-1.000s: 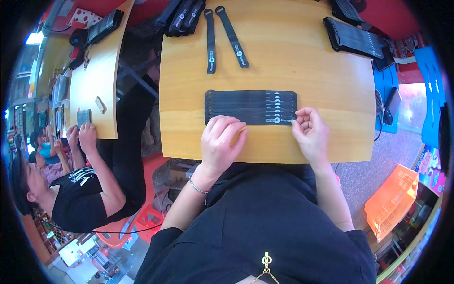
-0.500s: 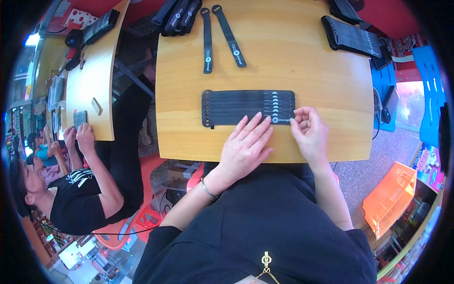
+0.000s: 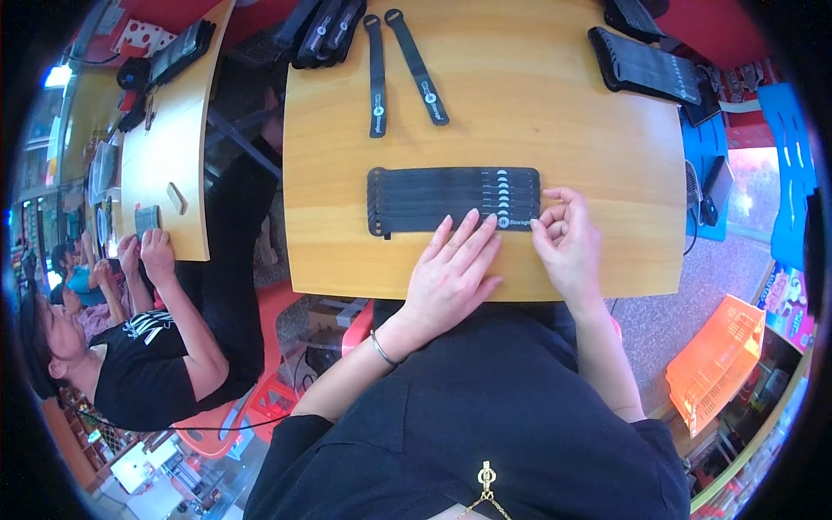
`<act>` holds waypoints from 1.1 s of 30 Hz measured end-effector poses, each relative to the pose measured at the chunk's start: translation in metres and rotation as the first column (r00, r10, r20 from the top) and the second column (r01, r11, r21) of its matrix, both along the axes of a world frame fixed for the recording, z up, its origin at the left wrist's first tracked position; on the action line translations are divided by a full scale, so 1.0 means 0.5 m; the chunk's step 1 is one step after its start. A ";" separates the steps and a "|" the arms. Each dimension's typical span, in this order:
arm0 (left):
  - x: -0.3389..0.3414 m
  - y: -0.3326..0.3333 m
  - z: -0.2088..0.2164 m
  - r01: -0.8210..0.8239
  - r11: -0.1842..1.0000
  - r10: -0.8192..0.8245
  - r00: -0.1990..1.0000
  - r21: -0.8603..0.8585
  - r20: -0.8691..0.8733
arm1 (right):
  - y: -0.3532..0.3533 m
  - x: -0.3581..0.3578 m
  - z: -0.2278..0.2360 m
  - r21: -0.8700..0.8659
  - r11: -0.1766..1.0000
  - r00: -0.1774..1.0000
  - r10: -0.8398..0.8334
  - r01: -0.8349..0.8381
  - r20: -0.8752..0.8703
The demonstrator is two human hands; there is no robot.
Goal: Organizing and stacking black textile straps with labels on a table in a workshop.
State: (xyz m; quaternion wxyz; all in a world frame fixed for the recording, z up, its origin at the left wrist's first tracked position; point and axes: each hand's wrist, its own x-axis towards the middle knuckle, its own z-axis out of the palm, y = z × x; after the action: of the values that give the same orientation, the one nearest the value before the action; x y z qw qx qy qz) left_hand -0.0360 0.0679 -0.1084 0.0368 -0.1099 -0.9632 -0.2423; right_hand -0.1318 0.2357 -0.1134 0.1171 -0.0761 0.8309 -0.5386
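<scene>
A row of several black straps (image 3: pixel 433 192) lies crosswise on the wooden table, overlapping like shingles, with slotted ends at the left and pale printed marks near the right. My left hand (image 3: pixel 452 270) rests flat with its fingers spread, the fingertips on the nearest strap's lower edge. At the right end of that nearest strap, my right hand (image 3: pixel 568 245) has its fingers curled and its thumb and forefinger closed on the strap's tip. Farther off, two loose straps (image 3: pixel 376 78) lie apart from each other, slotted ends pointing away from me.
Bundles of black straps lie at the far left (image 3: pixel 322 33) and far right (image 3: pixel 646 68) of the table (image 3: pixel 555 113). To the left, a co-worker (image 3: pixel 147 364) handles a small grey stack at another table (image 3: pixel 165 156). An orange basket (image 3: pixel 715 364) stands at the lower right.
The view has shifted very slightly. Both hands and the row of straps stay nearly where they were.
</scene>
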 end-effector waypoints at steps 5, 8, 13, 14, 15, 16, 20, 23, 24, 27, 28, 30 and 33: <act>0.002 0.007 0.002 -0.025 1.000 0.025 0.999 0.007 0.039 | 0.000 -0.003 0.007 -0.004 1.000 0.998 0.025 -0.025 0.058; -0.002 0.018 0.004 -0.043 0.999 0.043 0.997 0.001 0.059 | 0.001 -0.004 0.007 0.012 0.999 0.999 0.033 -0.034 0.027; -0.003 0.019 0.003 -0.032 1.000 0.031 0.995 0.001 0.092 | 0.002 -0.007 0.007 0.024 0.999 0.999 0.047 -0.048 0.027; -0.003 0.020 0.003 -0.033 0.999 0.032 0.995 0.002 0.091 | 0.002 -0.008 0.008 0.025 0.998 0.998 0.049 -0.049 0.026; -0.002 0.022 0.003 -0.030 1.000 0.031 0.995 -0.008 0.094 | 0.002 -0.007 0.010 0.035 0.998 0.998 0.051 -0.052 0.036; -0.003 0.022 0.003 -0.029 0.999 0.030 0.995 -0.019 0.095 | 0.002 -0.008 0.011 0.043 0.998 0.998 0.054 -0.056 0.045; -0.004 0.021 0.002 -0.027 0.999 0.028 0.994 -0.019 0.105 | 0.002 -0.007 0.011 0.042 0.997 0.998 0.061 -0.061 0.018; -0.004 0.021 0.002 -0.015 1.000 0.017 0.995 -0.020 0.099 | 0.003 -0.008 0.008 0.036 0.998 0.998 0.057 -0.058 0.030; -0.004 0.022 0.001 -0.018 1.000 0.020 0.994 -0.022 0.104 | 0.003 -0.008 0.004 0.040 0.997 0.998 0.067 -0.067 0.005; -0.003 0.022 0.002 -0.012 1.000 0.014 0.994 -0.025 0.109 | 0.004 -0.004 0.004 0.038 0.997 0.998 0.068 -0.068 0.000; -0.005 0.023 0.003 -0.004 1.000 0.007 0.994 -0.027 0.106 | 0.004 -0.006 0.004 0.029 0.998 0.998 0.058 -0.059 0.016; -0.005 0.024 0.004 0.007 0.999 -0.002 0.994 -0.049 0.111 | 0.005 -0.006 0.005 0.034 0.998 0.998 0.061 -0.061 0.000; -0.003 0.025 0.004 0.019 0.997 -0.009 0.993 -0.080 0.118 | 0.004 -0.003 0.004 0.034 0.998 0.998 0.062 -0.061 -0.025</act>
State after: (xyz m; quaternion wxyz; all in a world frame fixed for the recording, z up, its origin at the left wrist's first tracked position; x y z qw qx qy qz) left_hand -0.0375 0.0802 -0.1066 -0.0262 -0.1036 -0.9719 -0.2096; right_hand -0.1332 0.2376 -0.1116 0.1240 -0.1066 0.8384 -0.5199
